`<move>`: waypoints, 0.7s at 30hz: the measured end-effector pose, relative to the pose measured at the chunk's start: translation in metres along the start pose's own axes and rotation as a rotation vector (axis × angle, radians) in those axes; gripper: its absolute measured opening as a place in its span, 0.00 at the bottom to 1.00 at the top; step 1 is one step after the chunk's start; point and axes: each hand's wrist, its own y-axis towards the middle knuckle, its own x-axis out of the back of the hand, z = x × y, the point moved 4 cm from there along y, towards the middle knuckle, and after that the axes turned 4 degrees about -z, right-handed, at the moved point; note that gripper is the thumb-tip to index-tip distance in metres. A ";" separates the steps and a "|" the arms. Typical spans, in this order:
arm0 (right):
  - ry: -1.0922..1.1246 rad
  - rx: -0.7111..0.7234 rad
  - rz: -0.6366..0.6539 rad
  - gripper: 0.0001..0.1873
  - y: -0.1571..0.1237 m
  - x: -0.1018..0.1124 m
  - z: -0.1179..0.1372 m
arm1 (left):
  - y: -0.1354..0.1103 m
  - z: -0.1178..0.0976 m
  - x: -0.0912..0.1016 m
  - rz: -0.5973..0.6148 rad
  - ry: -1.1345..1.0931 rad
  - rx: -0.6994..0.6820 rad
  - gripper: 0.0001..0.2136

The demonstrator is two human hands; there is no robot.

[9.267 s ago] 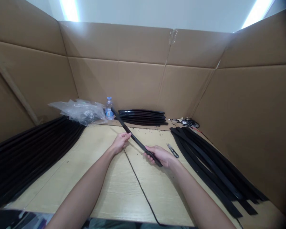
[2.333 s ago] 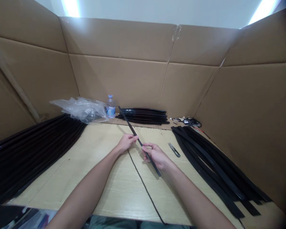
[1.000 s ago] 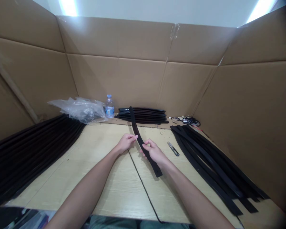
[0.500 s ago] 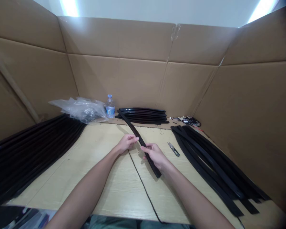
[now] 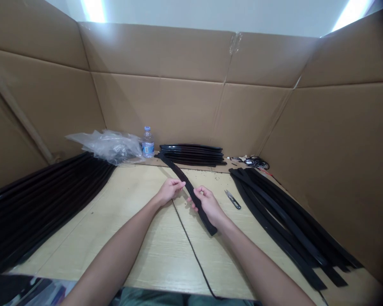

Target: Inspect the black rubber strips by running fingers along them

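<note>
A long, flat black strip [image 5: 176,168] slants across the middle of the table, its far end near the back and its near end by my right wrist. My left hand [image 5: 170,190] is closed at the strip's left edge, pinching it between thumb and fingers. Lower down, my right hand [image 5: 207,204] grips the same strip, thumb on top and fingers curled around it. A thin black cord [image 5: 191,246] runs from below my left hand to the table's front edge. To the right of my right hand lie small thread snips [image 5: 232,199].
Many black strips [image 5: 51,191] cover the left side; several more [image 5: 284,216] lie at the right. A stack of black strips [image 5: 191,154], a water bottle [image 5: 147,143], clear plastic bags [image 5: 111,145] and a tangle of cords [image 5: 256,162] line the back. Cardboard walls [image 5: 166,102] enclose the table.
The strip has been turned about its length, so its broad flat face now shows. My right thumb and fingers have shifted slightly on it; my left hand has hardly moved.
</note>
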 end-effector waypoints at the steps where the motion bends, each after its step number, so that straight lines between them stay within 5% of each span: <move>1: -0.007 0.005 -0.007 0.19 0.000 0.000 0.001 | 0.000 0.000 0.000 -0.004 0.001 0.000 0.21; 12: -0.046 -0.028 -0.073 0.23 0.003 0.008 -0.004 | -0.001 -0.002 -0.004 0.005 0.001 0.008 0.20; 18: -0.123 -0.083 0.151 0.15 0.000 0.006 0.001 | -0.002 0.002 -0.005 0.064 -0.007 0.035 0.20; 21: -0.132 -0.099 0.138 0.16 0.000 0.012 0.004 | -0.002 0.003 -0.006 0.091 -0.017 0.053 0.20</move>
